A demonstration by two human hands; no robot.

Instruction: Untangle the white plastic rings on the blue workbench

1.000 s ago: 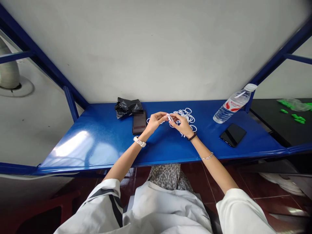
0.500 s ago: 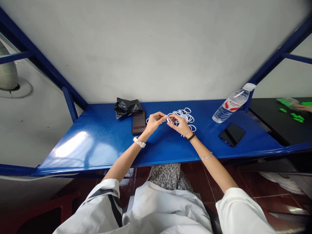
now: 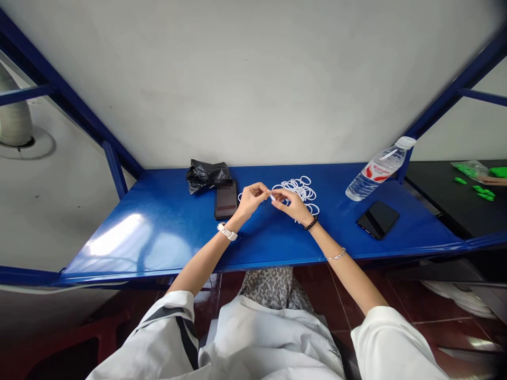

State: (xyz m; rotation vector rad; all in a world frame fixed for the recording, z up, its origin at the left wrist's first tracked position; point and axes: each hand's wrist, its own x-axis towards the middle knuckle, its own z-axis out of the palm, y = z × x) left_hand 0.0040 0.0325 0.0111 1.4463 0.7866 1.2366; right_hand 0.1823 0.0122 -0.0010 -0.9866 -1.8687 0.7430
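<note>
- The left hand [image 3: 251, 201] pinches with thumb and forefinger at one end of a small white ring [image 3: 273, 196]; the right hand [image 3: 293, 205] grips the same piece from the other side; the ring sits between the two sets of fingertips, above the counter [image 3: 190, 216]; it is too small and too covered by fingers to tell which part each hand has.
- A slip looks the likeliest trouble; the piece is thin and the grip is all fingertip, so uneven pressure or a sharp tug could flick it loose; a dropped ring could be lost among the pile of white rings [image 3: 304, 190], which lies partly under and behind the right hand.
- The bead bracelet [image 3: 311, 222] on the right wrist is near the outer rings of the pile; a low sweep of that arm could catch and drag them.
- A phone [image 3: 226, 201] lies just beside the left hand and limits room on that side; a crumpled black bag [image 3: 206, 177] lies behind it, against the wall.
- To the right, well apart from the hands, stand a capped water bottle [image 3: 375, 173] and, nearer the front edge, a second phone [image 3: 378, 219] lying flat; beyond, green pieces [image 3: 484, 193] lie on a dark table [image 3: 430, 198], with part of another person's hand [image 3: 497, 181] at the picture's edge.
</note>
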